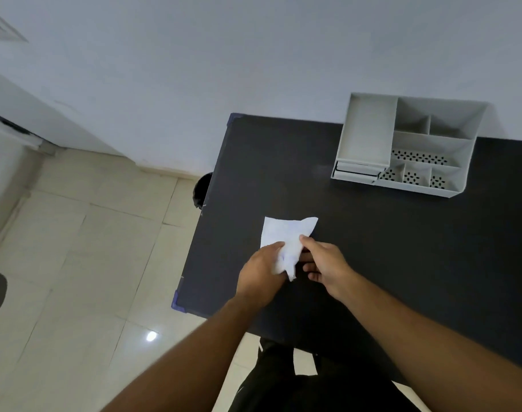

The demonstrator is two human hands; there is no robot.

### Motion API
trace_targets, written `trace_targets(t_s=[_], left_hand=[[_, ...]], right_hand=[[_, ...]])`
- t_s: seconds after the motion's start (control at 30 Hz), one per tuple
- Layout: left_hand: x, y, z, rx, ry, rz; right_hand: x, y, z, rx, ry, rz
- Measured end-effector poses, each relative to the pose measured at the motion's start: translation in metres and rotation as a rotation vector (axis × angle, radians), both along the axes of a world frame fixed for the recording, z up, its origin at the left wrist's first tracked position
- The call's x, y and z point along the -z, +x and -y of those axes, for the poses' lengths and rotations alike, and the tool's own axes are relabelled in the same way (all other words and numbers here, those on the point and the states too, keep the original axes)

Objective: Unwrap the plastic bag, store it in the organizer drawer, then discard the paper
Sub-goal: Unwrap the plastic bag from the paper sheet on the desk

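Both hands meet over the worktop [372, 263] near its left edge, abt midway between the front-left and back-left corners. The paper [286, 237] sits between them, crumpled, partly lifted off the surface. Left hand [261, 275] grips the near-left part of it, fingers closed round the wad from the left. Right hand [323, 263] pinches the right side, thumb on top, fingers curled under; both are closed on the paper w/ no gap showing. The loose flap of paper runs away from the hands toward the back edge, so the long axis goes roughly front to back, w/ the bunched end at the fingers. Plastic bag: can't make it out, prob still inside the wrap.

Judgement: still unwrapping, early in the task. Next pull needs the hands to part sideways, left and right, to open the fold.

The organizer [408, 147] stands at the back edge, well apart, up and to the right; its small drawer [355, 171] faces front-left. Right hand is the nearer one to it.
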State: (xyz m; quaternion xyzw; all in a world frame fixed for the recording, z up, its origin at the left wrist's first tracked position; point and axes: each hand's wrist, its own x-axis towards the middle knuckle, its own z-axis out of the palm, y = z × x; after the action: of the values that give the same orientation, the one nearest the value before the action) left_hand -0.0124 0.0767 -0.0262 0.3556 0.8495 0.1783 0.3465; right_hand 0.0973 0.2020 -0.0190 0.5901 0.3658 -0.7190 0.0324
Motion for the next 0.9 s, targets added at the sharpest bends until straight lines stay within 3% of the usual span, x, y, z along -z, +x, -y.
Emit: trace_targets(t_s=[0.13, 0.23, 0.3, 0.47, 0.57, 0.73, 0.9], left_hand=[[-0.019, -0.018, -0.027, -0.194, 0.136, 0.225], [-0.029, -0.029, -0.048, -0.262, 0.151, 0.515], [-0.029, -0.035, -0.055, -0.249, 0.094, 0.656], [-0.009, -0.051, -0.052, -0.134, -0.157, 0.754], [0.007, -0.056, -0.045, -0.157, -0.197, 0.663], [0.026, -0.066, -0.038, -0.222, -0.08, 0.291], [0.027, -0.064, -0.036, 0.005, 0.095, -0.032]], right_hand=[[-0.016, 0.001, -0.007, 0.106, 0.13, -0.003], [-0.023, 0.007, -0.008, 0.097, 0.376, 0.027], [-0.026, 0.012, -0.007, 0.029, 0.53, 0.065], [-0.013, 0.023, 0.01, -0.265, 0.702, 0.198], [0.005, 0.03, 0.029, -0.476, 0.656, 0.229], [0.022, 0.018, 0.055, -0.767, 0.631, 0.256], [0.027, -0.016, 0.064, -0.922, 0.609, 0.252]])
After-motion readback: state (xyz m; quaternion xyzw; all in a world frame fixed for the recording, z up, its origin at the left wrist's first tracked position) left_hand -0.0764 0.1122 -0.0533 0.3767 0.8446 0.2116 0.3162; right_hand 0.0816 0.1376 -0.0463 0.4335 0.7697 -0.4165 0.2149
